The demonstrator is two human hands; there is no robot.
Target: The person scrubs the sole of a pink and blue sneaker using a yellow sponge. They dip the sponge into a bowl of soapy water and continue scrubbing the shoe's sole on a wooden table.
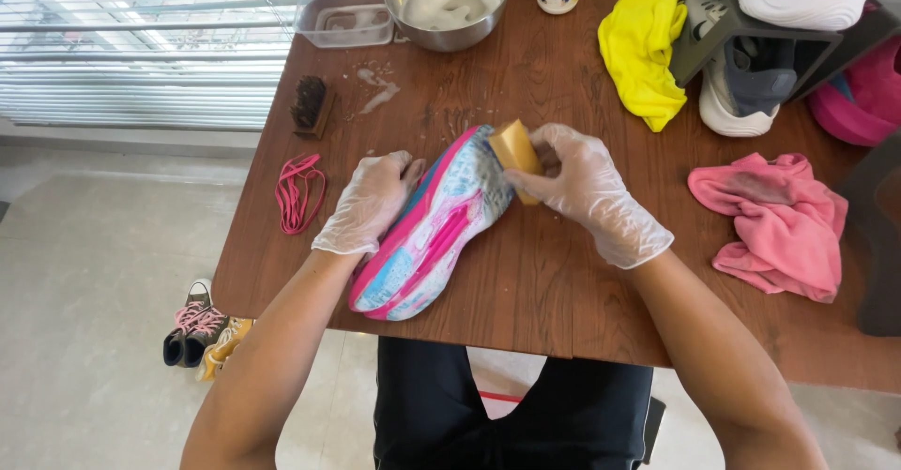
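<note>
1. Fingers of the gloved right hand [587,193] clamp a tan brush [515,151] on the toe of the pink-and-blue shoe [434,228], which lies sole-up at mid-table.
2. Left hand [368,203] grips the shoe's side.
3. Nearby: pink laces [299,191], dark brush [311,106], soapy bowl [447,3], yellow cloth [644,43], pink cloth [774,221].

Premises: a room in a home, used for cleaning shoes by hand. Evidence: a wooden worktop [563,282] stands by a window with white slatted blinds [141,48], on a pale tiled floor [84,273]. A metal bowl of suds [447,3], a bristle brush [311,105], loose pink laces [299,191] and cloths, yellow [644,43] and pink [774,221], lie on it. Small shoes [195,325] sit on the floor.
</note>
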